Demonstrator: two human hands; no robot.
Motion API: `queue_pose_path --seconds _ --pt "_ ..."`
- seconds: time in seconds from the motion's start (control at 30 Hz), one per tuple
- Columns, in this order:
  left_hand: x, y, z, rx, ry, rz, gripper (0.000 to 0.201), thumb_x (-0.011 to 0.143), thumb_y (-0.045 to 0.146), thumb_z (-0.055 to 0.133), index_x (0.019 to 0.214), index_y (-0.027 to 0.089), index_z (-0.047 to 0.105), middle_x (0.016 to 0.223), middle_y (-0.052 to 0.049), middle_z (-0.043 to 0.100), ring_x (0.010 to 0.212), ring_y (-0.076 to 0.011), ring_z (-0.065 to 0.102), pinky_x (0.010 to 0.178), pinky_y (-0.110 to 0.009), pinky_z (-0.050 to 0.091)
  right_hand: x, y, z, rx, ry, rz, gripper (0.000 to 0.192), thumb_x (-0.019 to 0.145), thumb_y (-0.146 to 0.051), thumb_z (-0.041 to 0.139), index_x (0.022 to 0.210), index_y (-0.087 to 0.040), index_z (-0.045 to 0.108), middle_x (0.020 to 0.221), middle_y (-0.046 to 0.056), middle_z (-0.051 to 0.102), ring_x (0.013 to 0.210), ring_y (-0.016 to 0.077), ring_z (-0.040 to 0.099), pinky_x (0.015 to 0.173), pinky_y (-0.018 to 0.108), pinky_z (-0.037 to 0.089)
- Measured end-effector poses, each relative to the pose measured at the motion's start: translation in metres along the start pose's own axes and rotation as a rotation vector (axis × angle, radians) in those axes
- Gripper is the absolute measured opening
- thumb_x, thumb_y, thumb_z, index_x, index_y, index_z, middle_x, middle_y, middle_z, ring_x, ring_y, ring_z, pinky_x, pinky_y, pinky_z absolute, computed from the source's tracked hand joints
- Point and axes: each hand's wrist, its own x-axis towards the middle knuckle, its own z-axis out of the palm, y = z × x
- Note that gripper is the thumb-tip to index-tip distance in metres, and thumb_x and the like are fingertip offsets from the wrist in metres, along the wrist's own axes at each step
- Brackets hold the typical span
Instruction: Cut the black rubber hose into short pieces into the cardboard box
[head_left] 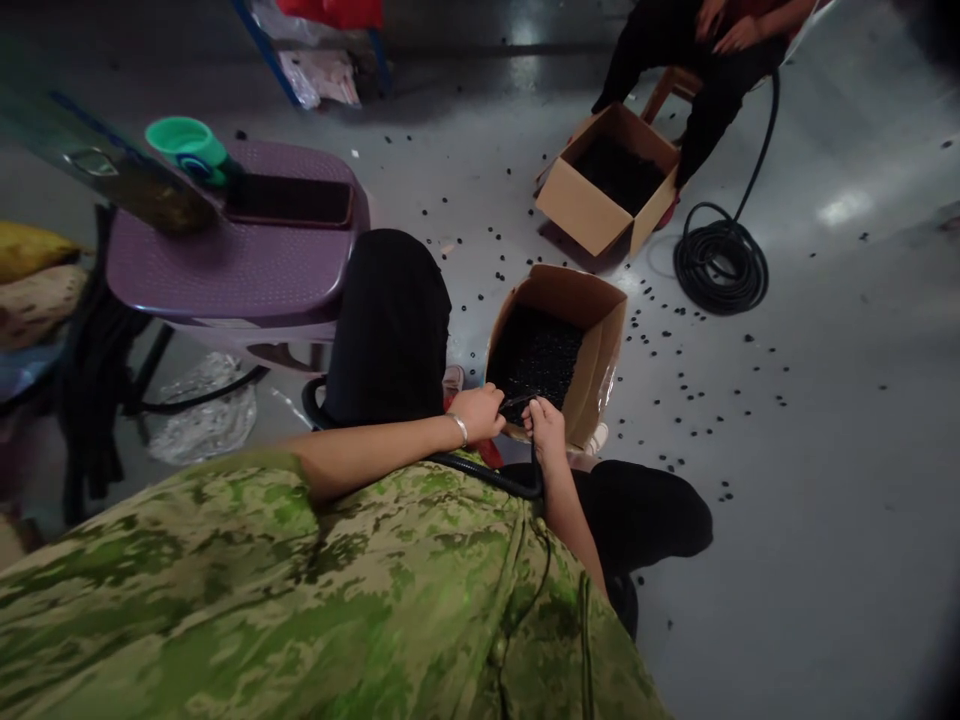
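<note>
Gripping a black hose [480,472] between them, the left hand [480,412] and right hand [545,425] meet just above the near edge of an open cardboard box [600,340] that stands between the person's knees. The left hand's fingers are curled tight around the hose end, a bracelet on the wrist; the right hand's fingers are pressed together and pinch a short dark piece that bridges the two hands, though whether that piece is the hose tip or a separate small part is too dark to tell. From the hands the hose runs down and curves left across the lap, over the green camouflage shirt [300,600]. The box holds a heap of small black parts. More black pieces lie scattered [690,380] over the grey floor to the right. Farther off sits a second open cardboard box [585,210], beside a coil of black hose [720,265], with another seated person [712,50] behind them. At the left stands a purple plastic stool [225,270] bearing a green cup [187,145].
</note>
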Motion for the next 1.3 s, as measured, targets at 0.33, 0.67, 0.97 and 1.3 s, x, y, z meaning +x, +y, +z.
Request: queue_pose_path --seconds 0.33,0.67,0.97,1.3 --pt "0.0 0.005 -0.009 0.016 -0.094 -0.116 0.029 0.086 0.026 0.048 0.102 0.008 0.063 0.103 -0.019 0.064 0.097 -0.0281 0.065 0.082 -0.036 0.051 0.005 0.003 0.001 -0.05 0.08 -0.026 0.032 0.078 -0.051 0.054 0.077 -0.019 0.058 0.058 -0.004 0.052 0.043 0.0067 0.038 0.038 0.017 0.029" --pt "-0.006 0.009 -0.019 0.06 -0.125 -0.045 0.028 0.086 0.015 0.043 0.106 0.007 0.06 0.103 -0.02 0.067 0.095 -0.029 0.067 0.08 -0.037 0.052 0.006 0.005 0.002 -0.15 0.085 -0.117 0.032 0.083 -0.047 0.05 0.078 -0.018 0.062 0.056 -0.005 0.052 0.043 0.0063 0.04 0.04 0.017 0.032" --pt "-0.006 0.008 -0.016 0.019 -0.115 -0.076 0.034 0.084 0.012 0.045 0.118 0.011 0.046 0.096 -0.016 0.07 0.091 -0.0265 0.069 0.078 -0.034 0.052 0.007 0.008 0.006 -0.206 0.055 -0.123 0.037 0.085 -0.052 0.049 0.083 -0.018 0.063 0.057 -0.004 0.057 0.04 0.0064 0.045 0.039 0.016 0.035" --pt "-0.006 0.002 -0.006 0.001 -0.069 -0.082 0.043 0.086 0.013 0.043 0.128 0.011 0.034 0.097 -0.017 0.07 0.09 -0.0271 0.07 0.075 -0.032 0.052 0.006 0.005 0.014 -0.244 0.066 -0.144 0.039 0.088 -0.053 0.045 0.085 -0.018 0.064 0.055 -0.004 0.057 0.037 0.0067 0.045 0.036 0.016 0.036"
